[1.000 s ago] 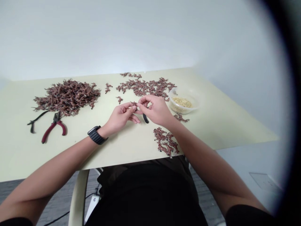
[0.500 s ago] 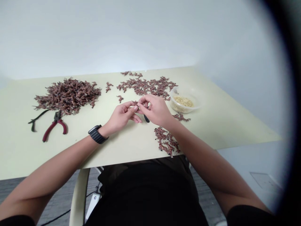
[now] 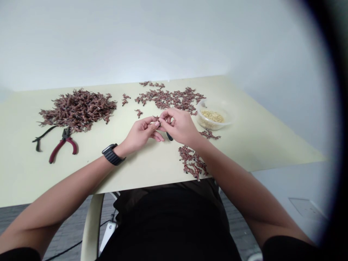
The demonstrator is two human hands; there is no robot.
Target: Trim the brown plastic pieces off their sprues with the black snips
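My left hand and my right hand meet over the middle of the pale table. Both pinch one small brown piece between their fingertips. A black tool tip sticks out below my right hand, seemingly held in its palm. My left wrist wears a black watch.
A big heap of brown pieces lies at the left, with red-handled pliers and a black tool in front of it. More brown pieces spread behind my hands, a small group near the front edge. A clear bowl of pale bits stands right.
Both hands stay together on the small piece, with only slight finger movement. The view has shifted a little.
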